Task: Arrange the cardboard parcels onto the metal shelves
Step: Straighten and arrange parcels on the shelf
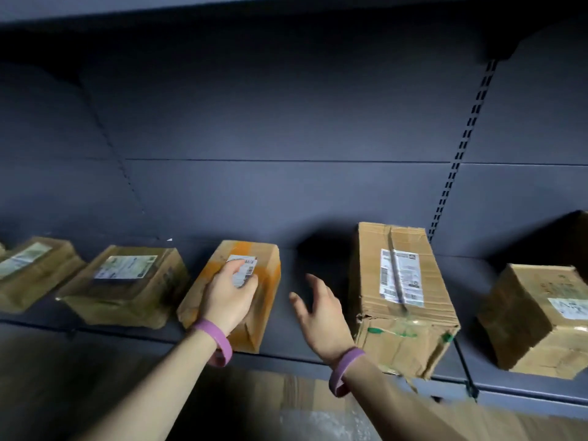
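— Pictured left of centre: left hand (230,296) on top of the orange-taped parcel (269,281), gripping it with curled fingers over the label. Why there?

— Probably to square it up. Lies flat on the metal shelf (286,342), label upward, slightly askew, apart from the flat parcel (127,281) to its left.

— And the right hand (321,316)?

— Open, with spread fingers, holding nothing. Hovers over the bare gap between the orange-taped parcel and the tall carton (369,281), apparently touching neither. Looks poised to steady or slide one of them.

— Why label-up along the whole row?

— Likely for reading at a glance. Same with the far-left parcel (31,268) at the left edge of the frame and the brown parcel (525,313) at the right edge. Set in a single row, spaced apart, nowhere stacked.

— Anything open up there?

— Nothing. Sealed with tape throughout; no seeing inside. Worth noting the tall carton: crumpled at its near end and set right at the shelf's front edge, so perhaps due a push back.

— And below the shelf?

— At lower centre, a large carton (286,396), seemingly open at the top. Holds something pale and blurred; impossible to say what. Possibly the source of the parcels, judging by its place at the feet of the shelving.
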{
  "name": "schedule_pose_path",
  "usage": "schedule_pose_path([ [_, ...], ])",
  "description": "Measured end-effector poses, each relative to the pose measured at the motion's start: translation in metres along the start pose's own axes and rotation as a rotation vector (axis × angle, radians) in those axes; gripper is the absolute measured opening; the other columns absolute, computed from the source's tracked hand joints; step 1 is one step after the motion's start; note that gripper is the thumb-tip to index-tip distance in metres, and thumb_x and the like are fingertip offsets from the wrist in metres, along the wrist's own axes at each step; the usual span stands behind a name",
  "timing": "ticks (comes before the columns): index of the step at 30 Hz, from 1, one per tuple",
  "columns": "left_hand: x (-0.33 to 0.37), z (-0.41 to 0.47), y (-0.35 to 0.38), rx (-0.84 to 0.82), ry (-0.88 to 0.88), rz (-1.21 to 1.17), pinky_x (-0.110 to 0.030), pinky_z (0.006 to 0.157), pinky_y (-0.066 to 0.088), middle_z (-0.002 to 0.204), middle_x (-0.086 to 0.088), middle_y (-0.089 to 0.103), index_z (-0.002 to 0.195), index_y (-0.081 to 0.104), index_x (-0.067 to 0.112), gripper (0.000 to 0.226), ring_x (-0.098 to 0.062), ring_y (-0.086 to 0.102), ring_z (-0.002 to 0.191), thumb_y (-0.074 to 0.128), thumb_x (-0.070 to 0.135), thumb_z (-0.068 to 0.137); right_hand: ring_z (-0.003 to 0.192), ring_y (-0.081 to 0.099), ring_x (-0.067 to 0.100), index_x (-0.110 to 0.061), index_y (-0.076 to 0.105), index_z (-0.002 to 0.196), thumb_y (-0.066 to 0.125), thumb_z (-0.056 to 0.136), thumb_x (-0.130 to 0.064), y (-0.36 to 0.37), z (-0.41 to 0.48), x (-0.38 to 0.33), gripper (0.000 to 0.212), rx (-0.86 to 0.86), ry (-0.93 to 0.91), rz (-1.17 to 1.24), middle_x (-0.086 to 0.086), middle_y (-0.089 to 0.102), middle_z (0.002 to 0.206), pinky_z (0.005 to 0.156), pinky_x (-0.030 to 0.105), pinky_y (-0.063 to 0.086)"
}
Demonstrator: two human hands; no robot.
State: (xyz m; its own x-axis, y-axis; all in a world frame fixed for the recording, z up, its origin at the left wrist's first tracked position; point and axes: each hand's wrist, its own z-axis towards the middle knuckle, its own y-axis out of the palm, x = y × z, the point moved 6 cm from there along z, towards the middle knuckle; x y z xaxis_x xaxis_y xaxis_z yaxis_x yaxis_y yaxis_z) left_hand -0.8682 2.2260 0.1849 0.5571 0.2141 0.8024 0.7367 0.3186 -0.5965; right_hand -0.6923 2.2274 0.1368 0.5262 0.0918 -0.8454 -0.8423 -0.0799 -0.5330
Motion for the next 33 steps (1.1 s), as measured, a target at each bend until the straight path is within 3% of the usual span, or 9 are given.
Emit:
schedule_pose_path([
  [6, -0.094, 0.062, -0.045, -0.120, -0.061, 0.019, -0.030, 0.091, 0.043, 0.132, -0.012, 0.058, 0.137, 0.048, 0.011, 0.047, -0.030, 0.055, 0.118, 0.059, 0.013, 0.091, 0.132, 0.048, 0.027, -0.011, 0.038, 0.144, 0.053, 0.096, -0.046, 0.102, 0.009, 0.007, 0.061, -0.086, 0.376, 0.132, 0.012, 0.051, 0.142, 0.106, 0.030, 0.038],
  [8, -0.126, 0.075, -0.049, -0.213, -0.090, 0.010, -0.033, 0.097, 0.041, 0.141, -0.014, 0.050, 0.145, 0.036, 0.010, 0.057, -0.030, 0.049, 0.126, 0.058, 0.016, 0.093, 0.118, 0.059, 0.023, -0.019, 0.049, 0.127, 0.055, 0.095, -0.045, 0.135, 0.013, -0.001, 0.042, -0.019, 0.411, 0.219, -0.001, 0.064, 0.121, 0.098, 0.033, 0.046],
  [10, -0.155, 0.083, -0.046, -0.330, -0.146, 0.019, -0.038, 0.109, 0.035, 0.152, -0.013, 0.035, 0.151, 0.024, 0.010, 0.068, -0.030, 0.038, 0.137, 0.057, 0.025, 0.094, 0.098, 0.064, 0.009, -0.028, 0.048, 0.113, 0.057, 0.095, -0.044, 0.158, 0.014, -0.005, 0.025, 0.092, 0.412, 0.238, -0.018, 0.064, 0.101, 0.081, 0.021, 0.049],
  [12, -0.178, 0.088, -0.040, -0.433, -0.243, -0.059, -0.039, 0.106, 0.040, 0.146, -0.012, 0.044, 0.145, 0.036, 0.011, 0.058, -0.029, 0.048, 0.126, 0.057, 0.030, 0.094, 0.091, 0.064, 0.004, -0.029, 0.047, 0.113, 0.057, 0.095, -0.040, 0.170, 0.012, -0.006, 0.023, 0.160, 0.430, 0.209, -0.015, 0.065, 0.102, 0.081, 0.023, 0.050],
  [15, -0.194, 0.099, -0.041, -0.495, -0.247, -0.146, -0.030, 0.084, 0.048, 0.116, -0.004, 0.064, 0.113, 0.059, 0.020, 0.022, -0.016, 0.057, 0.092, 0.057, 0.032, 0.094, 0.096, 0.065, 0.021, -0.019, 0.049, 0.114, 0.056, 0.097, -0.031, 0.173, 0.022, -0.007, 0.021, 0.104, 0.494, 0.133, 0.001, 0.067, 0.107, 0.088, 0.043, 0.053],
  [18, -0.204, 0.104, -0.043, -0.505, -0.242, -0.171, -0.025, 0.069, 0.047, 0.104, 0.001, 0.065, 0.103, 0.058, 0.026, 0.013, -0.011, 0.059, 0.083, 0.059, 0.032, 0.092, 0.088, 0.064, 0.020, -0.017, 0.049, 0.110, 0.056, 0.098, -0.026, 0.173, 0.029, -0.012, 0.017, 0.043, 0.526, 0.050, 0.006, 0.065, 0.106, 0.074, 0.033, 0.054],
  [22, -0.205, 0.105, -0.037, -0.482, -0.290, -0.188, -0.017, 0.053, 0.039, 0.094, 0.006, 0.061, 0.100, 0.055, 0.026, 0.012, -0.004, 0.054, 0.076, 0.061, 0.031, 0.091, 0.093, 0.066, 0.027, -0.020, 0.046, 0.105, 0.055, 0.098, -0.026, 0.172, 0.030, -0.010, 0.012, 0.048, 0.525, 0.085, 0.008, 0.064, 0.106, 0.078, 0.044, 0.060],
  [27, -0.197, 0.101, -0.040, -0.461, -0.307, -0.285, -0.041, 0.087, 0.054, 0.099, -0.001, 0.063, 0.100, 0.053, 0.020, 0.022, -0.022, 0.062, 0.095, 0.069, 0.017, 0.085, 0.088, 0.067, 0.022, -0.014, 0.049, 0.106, 0.067, 0.090, -0.016, 0.161, 0.026, -0.012, 0.024, 0.090, 0.400, 0.094, 0.004, 0.065, 0.099, 0.080, 0.040, 0.059],
  [33, -0.165, 0.093, -0.063, -0.338, -0.094, -0.281, -0.017, 0.059, 0.037, 0.091, 0.007, 0.059, 0.108, 0.036, 0.016, 0.038, -0.007, 0.056, 0.082, 0.064, 0.003, 0.085, 0.082, 0.067, -0.005, -0.016, 0.043, 0.096, 0.071, 0.076, 0.010, 0.139, 0.024, -0.032, 0.043, 0.245, 0.190, 0.234, -0.005, 0.065, 0.093, 0.064, 0.013, 0.053],
])
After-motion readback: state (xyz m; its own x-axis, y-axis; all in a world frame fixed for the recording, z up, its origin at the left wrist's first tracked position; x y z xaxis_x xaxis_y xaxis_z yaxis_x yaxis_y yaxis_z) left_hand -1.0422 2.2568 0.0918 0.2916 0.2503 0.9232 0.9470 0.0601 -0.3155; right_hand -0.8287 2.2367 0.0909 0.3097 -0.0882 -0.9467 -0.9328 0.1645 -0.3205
